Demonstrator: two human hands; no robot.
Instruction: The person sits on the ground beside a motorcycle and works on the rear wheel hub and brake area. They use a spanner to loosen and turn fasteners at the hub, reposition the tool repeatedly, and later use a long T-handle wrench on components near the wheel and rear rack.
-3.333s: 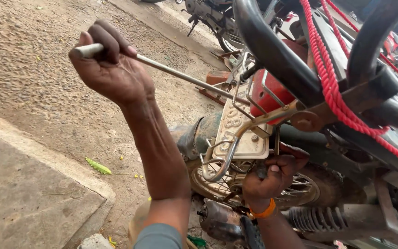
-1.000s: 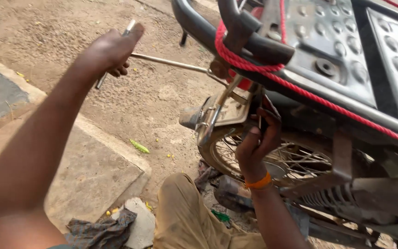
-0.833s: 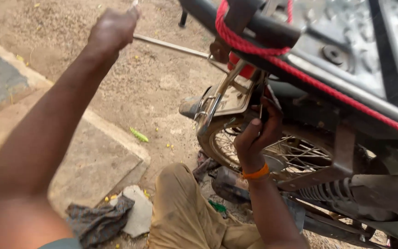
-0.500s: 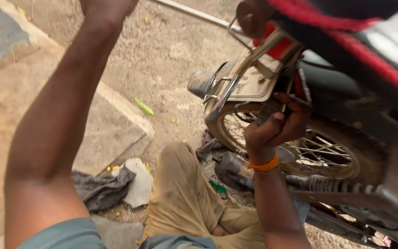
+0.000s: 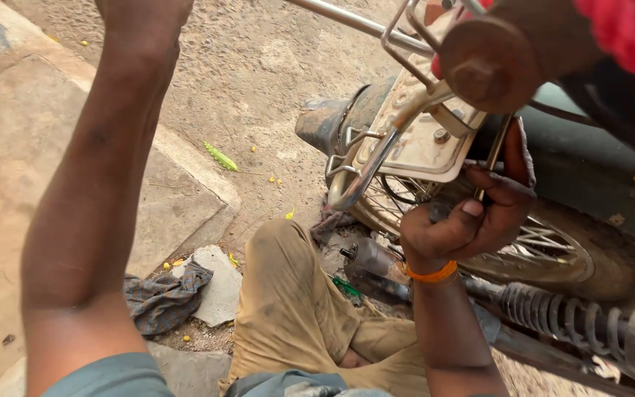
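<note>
Motorcycle rear wheel point(image 5: 545, 242): right hand point(image 5: 464, 220) clamped on thin tool point(image 5: 495, 151) beneath rack. Left hand point(image 5: 145, 11) raised to long rod point(image 5: 347, 18) (grip now cropped, unclear); view has dropped.

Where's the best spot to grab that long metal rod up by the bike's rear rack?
Probably the bare stretch of the long metal rod left of the rear rack, coming from above. It runs nearly level over open ground there; its right end sits among the rack's tubes, leaving little room.
</note>
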